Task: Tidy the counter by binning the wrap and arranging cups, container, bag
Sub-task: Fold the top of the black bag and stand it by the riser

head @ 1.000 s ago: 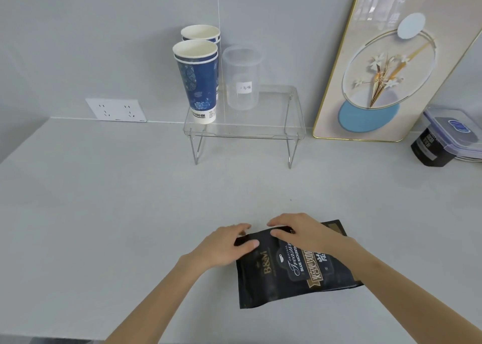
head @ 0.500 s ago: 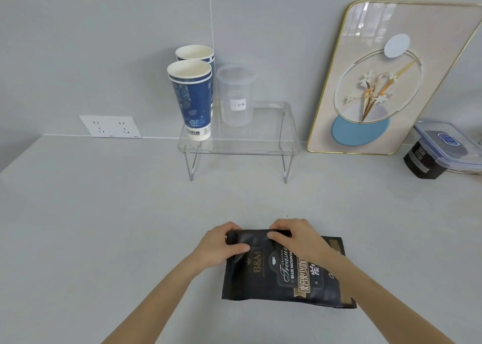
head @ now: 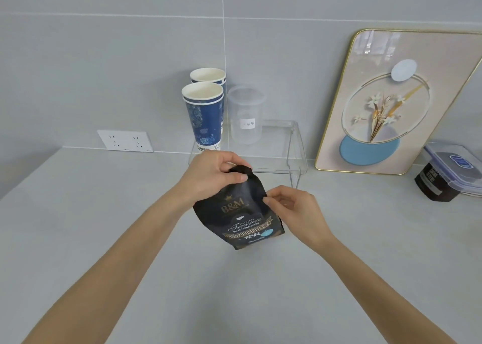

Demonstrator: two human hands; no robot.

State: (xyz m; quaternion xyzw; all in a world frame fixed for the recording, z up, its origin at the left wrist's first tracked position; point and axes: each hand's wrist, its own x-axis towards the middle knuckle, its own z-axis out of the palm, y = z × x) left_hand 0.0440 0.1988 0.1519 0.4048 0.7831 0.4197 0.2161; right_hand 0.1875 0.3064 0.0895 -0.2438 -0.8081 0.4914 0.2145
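With the cups (head: 203, 114) and container (head: 245, 116) already on the clear shelf (head: 297, 145), only the bag (head: 238, 213) seems left, held upright above the counter (head: 104, 213), left hand (head: 211, 176) gripping its rolled top, right hand (head: 292, 210) pinching its side.

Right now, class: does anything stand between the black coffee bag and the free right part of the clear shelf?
Nothing visible does. The coffee bag, gripped by the left hand and right hand, is just before the clear shelf; the paper cups and plastic container stand on its left part.

Black bag (head: 238, 213), blue patterned cups (head: 204, 116)
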